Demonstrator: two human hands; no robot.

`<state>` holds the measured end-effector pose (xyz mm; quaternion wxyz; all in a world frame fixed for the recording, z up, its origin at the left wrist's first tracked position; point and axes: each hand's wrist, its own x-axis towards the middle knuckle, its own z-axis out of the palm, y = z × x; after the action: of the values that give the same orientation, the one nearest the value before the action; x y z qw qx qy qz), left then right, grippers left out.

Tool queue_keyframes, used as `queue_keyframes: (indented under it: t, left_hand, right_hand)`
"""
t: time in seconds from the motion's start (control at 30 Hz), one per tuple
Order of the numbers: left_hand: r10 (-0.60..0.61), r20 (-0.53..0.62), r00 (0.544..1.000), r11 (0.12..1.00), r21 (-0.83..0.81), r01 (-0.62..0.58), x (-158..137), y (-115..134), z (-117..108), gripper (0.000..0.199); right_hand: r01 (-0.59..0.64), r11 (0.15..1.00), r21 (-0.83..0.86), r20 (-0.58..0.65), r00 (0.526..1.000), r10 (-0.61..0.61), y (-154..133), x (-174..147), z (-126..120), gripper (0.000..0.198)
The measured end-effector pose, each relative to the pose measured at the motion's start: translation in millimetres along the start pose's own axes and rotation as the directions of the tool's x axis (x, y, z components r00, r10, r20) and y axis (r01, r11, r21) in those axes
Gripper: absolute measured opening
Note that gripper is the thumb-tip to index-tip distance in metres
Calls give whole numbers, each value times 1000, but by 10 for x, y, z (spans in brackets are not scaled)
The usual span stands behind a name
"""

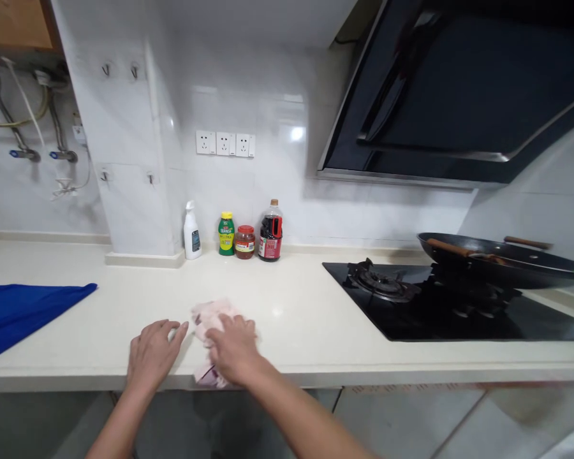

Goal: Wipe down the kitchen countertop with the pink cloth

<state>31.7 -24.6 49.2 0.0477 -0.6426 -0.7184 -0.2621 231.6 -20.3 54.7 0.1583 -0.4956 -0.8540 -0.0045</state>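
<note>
My right hand [233, 349] presses, fingers curled, on the pink cloth [210, 319]; my left hand [152, 352], at its nine o'clock, lies flat and released on the worktop [296, 306].

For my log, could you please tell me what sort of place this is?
Most likely a home kitchen: a gas hob with a wok under an extractor hood, and sauce bottles against the tiled wall. The right hand rests on a pink cloth on the counter.

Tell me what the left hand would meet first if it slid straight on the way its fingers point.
Probably the pink cloth under the right hand; the left hand points up-right, fingertips almost at its edge.
</note>
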Motion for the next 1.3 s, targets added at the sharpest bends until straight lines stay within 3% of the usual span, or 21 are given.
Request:
queue_keyframes:
  t: [0.07,0.17,0.27,0.37,0.57,0.7,0.77,0.87,1.0,1.13,1.2,1.3]
  left_hand:
    - [9,3,1000,1000,9,-9,-6,1,-21,52]
    - [7,-1,1000,1000,9,-7,-8,-2,-23,51]
    - [-19,12,1000,1000,10,19,-9,0,-12,49]
    - [-27,35,999,999,22,26,-13,12,-14,49]
    - [-24,70,997,999,45,21,-18,44,-36,50]
    - [-19,68,997,998,60,15,-23,56,-19,50]
    - [-13,52,999,998,67,10,-27,62,-6,49]
    - [-4,17,1000,998,70,3,-32,72,9,47]
    - [-6,-17,1000,998,61,7,-45,78,12,43]
    - [-8,-38,999,999,42,10,-73,61,2,38]
    - [3,-42,999,999,34,-2,-89,39,4,36]
    - [38,-56,998,999,28,-37,-108,-6,29,35]
  right_hand:
    - [86,995,41,-20,996,-85,-153,-82,14,29]
    - [117,990,78,-40,993,-114,-47,-296,-41,31]
    - [22,996,89,-84,996,-14,369,-584,-135,36]
    - [-170,985,33,-140,975,173,967,-968,-237,41]
    - [-519,828,-210,-279,844,458,2199,-1989,-404,40]
    - [-704,653,-279,-447,697,561,2524,-2375,-429,38]
    - [-731,605,-314,-472,673,569,2431,-2336,-415,37]
    - [-664,660,-351,-381,745,547,2003,-2025,-358,33]
    - [-380,898,-222,-241,914,327,1128,-1411,-210,29]
    - [-68,998,-7,-196,978,65,403,-939,-55,31]
    - [64,996,55,-192,980,-53,280,-827,-28,35]
    - [144,987,75,-150,980,-132,469,-764,-63,44]
